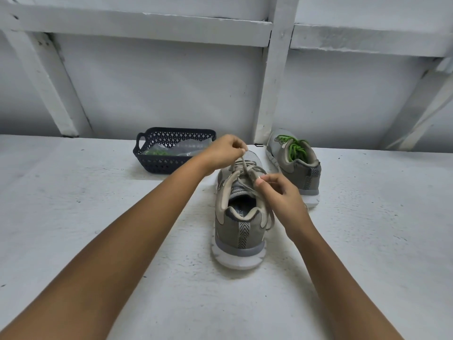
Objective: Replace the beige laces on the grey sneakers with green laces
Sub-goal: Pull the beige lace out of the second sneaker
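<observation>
The nearer grey sneaker [241,231] stood on the white surface [98,192] with its heel toward the person, and the beige lace [245,166] was still threaded across its upper. The left hand [224,150] hovered above the toe end, thumb and forefinger pressed together on one strand of the beige lace, which ran taut from the fingertips [243,150] down to the eyelets. The right hand [279,195] sat at the sneaker's right side near the collar, pinching another strand between its thumb and fingers, the rest of the fingers curled. Just beyond to the right stood the second sneaker [302,174], carrying a green lace [294,147]. A dark basket [157,165] to the left held clear plastic [190,146] with something green.
</observation>
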Demonstrator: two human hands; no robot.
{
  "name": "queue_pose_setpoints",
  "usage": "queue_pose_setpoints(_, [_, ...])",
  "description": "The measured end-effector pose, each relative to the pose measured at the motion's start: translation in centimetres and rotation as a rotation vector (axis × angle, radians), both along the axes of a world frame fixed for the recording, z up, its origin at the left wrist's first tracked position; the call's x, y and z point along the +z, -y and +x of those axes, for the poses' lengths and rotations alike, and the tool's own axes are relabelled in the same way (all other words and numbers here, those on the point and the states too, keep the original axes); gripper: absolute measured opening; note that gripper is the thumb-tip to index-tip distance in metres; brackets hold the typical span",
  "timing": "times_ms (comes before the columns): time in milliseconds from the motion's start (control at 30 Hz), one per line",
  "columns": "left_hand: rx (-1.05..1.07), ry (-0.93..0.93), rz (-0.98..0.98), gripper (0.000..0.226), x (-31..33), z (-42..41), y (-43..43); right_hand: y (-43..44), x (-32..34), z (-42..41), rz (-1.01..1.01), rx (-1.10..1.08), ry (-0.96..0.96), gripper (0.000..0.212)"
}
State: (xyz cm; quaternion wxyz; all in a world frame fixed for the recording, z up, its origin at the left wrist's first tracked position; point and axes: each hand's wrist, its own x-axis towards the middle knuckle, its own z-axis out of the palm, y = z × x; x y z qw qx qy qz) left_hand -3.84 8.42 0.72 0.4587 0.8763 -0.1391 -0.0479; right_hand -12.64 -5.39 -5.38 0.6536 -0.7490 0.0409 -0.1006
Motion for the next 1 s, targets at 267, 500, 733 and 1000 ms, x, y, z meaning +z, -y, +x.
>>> queue_pose_setpoints(267, [0.059,-0.134,0.024,0.026,-1.7,-2.2,-3.1,0.2,0.1,0.0,0.016,0.015,-0.011,0.017])
queue_pose_setpoints(500, [0.102,-0.135,-0.098,0.017,-2.4,-3.5,-2.4,0.1,0.0,0.0,0.033,0.01,-0.003,0.013])
queue_pose_setpoints(733, [0.244,0.009,-0.228,0.018,-1.8,-2.0,-2.4,0.1,0.0,-0.1,0.025,0.018,0.002,0.012])
queue_pose_setpoints(1000, [0.17,-0.014,0.03,0.045,-2.9,-2.7,-2.6,0.2,-0.1,-0.2,0.028,0.022,0.003,0.014])
